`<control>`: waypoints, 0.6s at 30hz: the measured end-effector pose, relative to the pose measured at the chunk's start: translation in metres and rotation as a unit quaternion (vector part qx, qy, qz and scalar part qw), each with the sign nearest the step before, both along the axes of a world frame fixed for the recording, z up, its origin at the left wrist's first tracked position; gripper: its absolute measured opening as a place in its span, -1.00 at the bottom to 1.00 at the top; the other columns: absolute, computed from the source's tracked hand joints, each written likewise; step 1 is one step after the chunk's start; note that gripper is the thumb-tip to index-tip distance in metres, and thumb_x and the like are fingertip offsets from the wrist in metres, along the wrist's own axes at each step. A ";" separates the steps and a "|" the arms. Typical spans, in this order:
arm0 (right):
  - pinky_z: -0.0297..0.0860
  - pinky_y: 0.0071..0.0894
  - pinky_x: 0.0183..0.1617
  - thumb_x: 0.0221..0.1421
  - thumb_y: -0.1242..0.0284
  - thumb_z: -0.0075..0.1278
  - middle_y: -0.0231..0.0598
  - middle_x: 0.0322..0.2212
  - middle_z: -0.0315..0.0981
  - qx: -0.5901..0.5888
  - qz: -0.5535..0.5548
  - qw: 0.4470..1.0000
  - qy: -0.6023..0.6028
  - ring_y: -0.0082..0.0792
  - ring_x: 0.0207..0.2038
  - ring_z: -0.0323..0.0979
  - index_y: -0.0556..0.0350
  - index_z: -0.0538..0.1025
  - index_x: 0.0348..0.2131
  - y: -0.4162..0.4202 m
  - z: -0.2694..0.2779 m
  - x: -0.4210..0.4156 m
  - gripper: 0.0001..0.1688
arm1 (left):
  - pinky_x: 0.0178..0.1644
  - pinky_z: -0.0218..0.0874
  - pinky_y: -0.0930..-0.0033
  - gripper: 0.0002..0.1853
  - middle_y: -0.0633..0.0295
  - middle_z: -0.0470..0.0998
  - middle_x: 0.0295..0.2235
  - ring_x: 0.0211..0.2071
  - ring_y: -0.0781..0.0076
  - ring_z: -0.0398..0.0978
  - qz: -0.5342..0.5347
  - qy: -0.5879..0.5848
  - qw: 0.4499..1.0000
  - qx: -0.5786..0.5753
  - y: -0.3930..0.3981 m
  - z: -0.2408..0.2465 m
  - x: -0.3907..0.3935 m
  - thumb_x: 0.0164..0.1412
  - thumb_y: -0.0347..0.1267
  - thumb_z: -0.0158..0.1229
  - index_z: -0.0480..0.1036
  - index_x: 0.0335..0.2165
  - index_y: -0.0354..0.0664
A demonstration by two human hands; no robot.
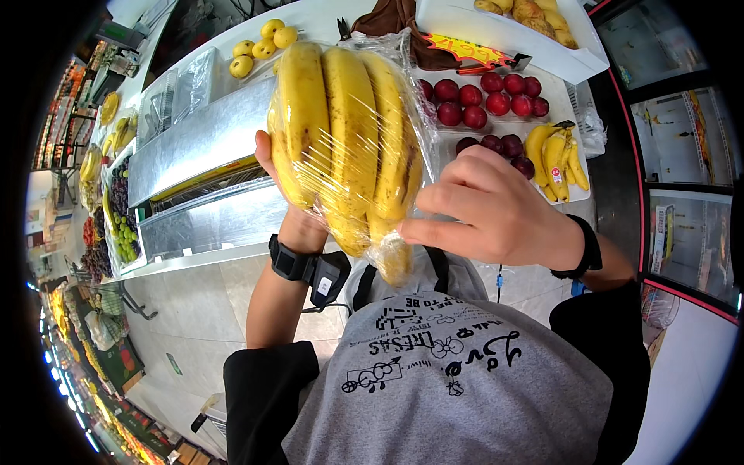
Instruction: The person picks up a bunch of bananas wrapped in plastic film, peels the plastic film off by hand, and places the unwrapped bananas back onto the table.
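Observation:
A bunch of bananas [351, 133] wrapped in clear plastic film is held up over the counter, its stem end pointing down towards my shirt. My left hand [296, 200] supports it from beneath at the left side, most of the fingers hidden behind the fruit. Film is gathered around the stem end [396, 253], and my right hand [494, 212] pinches at the film there, fingers curled. Beneath the bunch lies a metal film-wrapping station [203, 139] on the counter. Dark red plums [474, 96] lie in packs at the right, beside a smaller bunch of bananas [558, 163] on a white tray.
Several yellow round fruits [264, 47] sit at the counter's back. Clear plastic trays [195, 81] are stacked left of them. A white foam box [511, 43] of fruit stands at the back right, near a price sign [468, 52]. Grapes [124, 229] lie at the far left; glass-fronted cabinets [689, 139] stand right.

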State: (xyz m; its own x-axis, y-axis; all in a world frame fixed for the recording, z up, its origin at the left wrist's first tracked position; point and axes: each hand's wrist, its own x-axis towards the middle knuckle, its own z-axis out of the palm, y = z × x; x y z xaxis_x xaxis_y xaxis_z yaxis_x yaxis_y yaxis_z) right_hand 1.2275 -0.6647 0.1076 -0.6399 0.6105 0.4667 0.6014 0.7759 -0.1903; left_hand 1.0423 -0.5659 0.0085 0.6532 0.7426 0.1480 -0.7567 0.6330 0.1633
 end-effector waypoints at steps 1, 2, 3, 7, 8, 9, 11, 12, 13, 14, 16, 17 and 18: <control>0.19 -0.49 -0.33 -0.26 0.47 0.12 -0.46 -0.43 0.29 -0.023 0.005 0.999 0.039 -0.39 -0.40 0.20 -0.05 0.52 -0.40 -0.001 -0.001 -0.001 -0.73 | 0.03 0.16 0.03 -0.11 0.04 0.27 -0.01 -0.03 0.07 0.28 -0.002 -0.006 1.000 -0.011 -0.001 0.002 0.001 -0.06 0.31 -0.19 0.14 0.05 -0.14; 0.19 -0.48 -0.33 -0.27 0.48 0.13 -0.45 -0.42 0.29 -0.047 0.009 0.996 0.078 -0.38 -0.39 0.21 -0.03 0.52 -0.40 -0.002 -0.002 -0.003 -0.73 | 0.03 0.16 0.03 -0.11 0.04 0.27 -0.01 -0.04 0.07 0.29 -0.006 -0.011 1.000 -0.022 -0.001 0.005 0.002 -0.06 0.31 -0.19 0.14 0.05 -0.14; 0.20 -0.46 -0.32 -0.27 0.48 0.14 -0.43 -0.41 0.30 -0.070 0.016 0.990 0.117 -0.36 -0.39 0.21 -0.01 0.52 -0.39 -0.002 -0.003 -0.005 -0.72 | 0.03 0.16 0.02 -0.11 0.04 0.27 -0.01 -0.04 0.07 0.29 -0.005 -0.016 0.999 -0.033 -0.001 0.006 0.001 -0.06 0.31 -0.19 0.15 0.05 -0.14; 0.20 -0.43 -0.32 -0.22 0.59 0.06 -0.37 -0.38 0.31 -0.174 0.071 0.967 0.173 -0.33 -0.37 0.24 0.09 0.46 -0.45 -0.004 0.006 -0.002 -0.82 | 0.03 0.16 0.03 -0.11 0.06 0.27 -0.01 -0.04 0.09 0.29 0.016 0.052 0.998 -0.037 -0.002 0.007 -0.002 -0.06 0.31 -0.23 0.15 0.04 -0.14; 0.20 -0.43 -0.33 -0.21 0.61 0.04 -0.37 -0.40 0.32 -0.201 0.079 0.961 0.173 -0.34 -0.38 0.25 0.10 0.43 -0.48 -0.003 0.008 0.002 -0.84 | 0.03 0.16 0.04 -0.11 0.06 0.27 -0.01 -0.05 0.09 0.29 0.033 0.088 0.995 -0.030 -0.002 0.007 -0.004 -0.06 0.32 -0.24 0.16 0.04 -0.14; 0.20 -0.43 -0.34 -0.20 0.64 0.01 -0.38 -0.41 0.33 -0.227 0.084 0.955 0.173 -0.34 -0.38 0.26 0.11 0.41 -0.50 -0.004 0.008 0.006 -0.86 | 0.02 0.16 0.04 -0.10 0.06 0.27 -0.01 -0.05 0.09 0.29 0.049 0.123 0.991 -0.023 -0.001 0.006 -0.005 -0.06 0.32 -0.25 0.16 0.04 -0.14; 0.21 -0.44 -0.37 -0.20 0.63 0.00 -0.40 -0.48 0.33 -0.303 0.100 0.933 0.166 -0.37 -0.44 0.28 0.11 0.37 -0.53 -0.011 0.012 0.016 -0.87 | 0.02 0.17 0.05 -0.09 0.07 0.27 -0.01 -0.04 0.08 0.28 0.050 0.097 0.993 -0.050 0.001 0.007 -0.005 -0.06 0.33 -0.27 0.16 0.04 -0.15; 0.21 -0.45 -0.38 -0.20 0.62 -0.01 -0.41 -0.51 0.33 -0.341 0.109 0.919 0.164 -0.38 -0.47 0.28 0.10 0.36 -0.54 -0.013 0.014 0.019 -0.88 | 0.02 0.16 0.05 -0.09 0.07 0.27 -0.01 -0.05 0.08 0.28 0.063 0.133 0.988 -0.052 0.002 0.008 -0.007 -0.07 0.33 -0.27 0.16 0.04 -0.15; 0.20 -0.47 -0.41 -0.19 0.58 0.01 -0.42 -0.55 0.32 -0.366 0.049 0.915 0.160 -0.42 -0.52 0.27 0.11 0.35 -0.53 -0.016 0.017 0.017 -0.88 | 0.02 0.16 0.04 -0.08 0.08 0.27 -0.01 -0.05 0.08 0.28 0.076 0.169 0.981 -0.054 0.003 0.008 -0.009 -0.07 0.34 -0.27 0.16 0.04 -0.15; 0.20 -0.49 -0.45 -0.17 0.54 0.02 -0.43 -0.59 0.31 -0.390 -0.010 0.908 0.155 -0.45 -0.56 0.26 0.11 0.35 -0.52 -0.018 0.019 0.015 -0.86 | 0.01 0.17 0.04 -0.08 0.07 0.28 -0.02 -0.05 0.07 0.29 0.078 0.177 0.979 -0.070 0.007 -0.002 -0.013 -0.07 0.34 -0.26 0.16 0.04 -0.15; 0.20 -0.54 -0.51 -0.14 0.46 0.05 -0.42 -0.64 0.31 -0.426 -0.086 0.890 0.138 -0.52 -0.62 0.26 0.12 0.35 -0.49 -0.016 0.018 0.013 -0.82 | 0.01 0.18 0.04 -0.07 0.06 0.29 -0.03 -0.06 0.07 0.30 0.089 0.198 0.971 -0.098 0.013 -0.018 -0.026 -0.07 0.34 -0.25 0.16 0.04 -0.16; 0.19 -0.56 -0.53 -0.11 0.42 0.06 -0.40 -0.64 0.31 -0.440 -0.104 0.883 0.125 -0.55 -0.63 0.27 0.13 0.35 -0.46 -0.013 0.015 0.013 -0.78 | 0.01 0.18 0.05 -0.07 0.06 0.29 -0.03 -0.06 0.07 0.31 0.095 0.202 0.969 -0.106 0.014 -0.021 -0.028 -0.07 0.34 -0.25 0.16 0.04 -0.16; 0.19 -0.59 -0.56 -0.09 0.38 0.07 -0.39 -0.65 0.32 -0.453 -0.124 0.876 0.113 -0.58 -0.64 0.28 0.14 0.35 -0.44 -0.011 0.012 0.011 -0.75 | 0.01 0.18 0.05 -0.07 0.07 0.29 -0.03 -0.06 0.07 0.31 0.099 0.201 0.969 -0.103 0.014 -0.020 -0.029 -0.07 0.34 -0.25 0.16 0.04 -0.16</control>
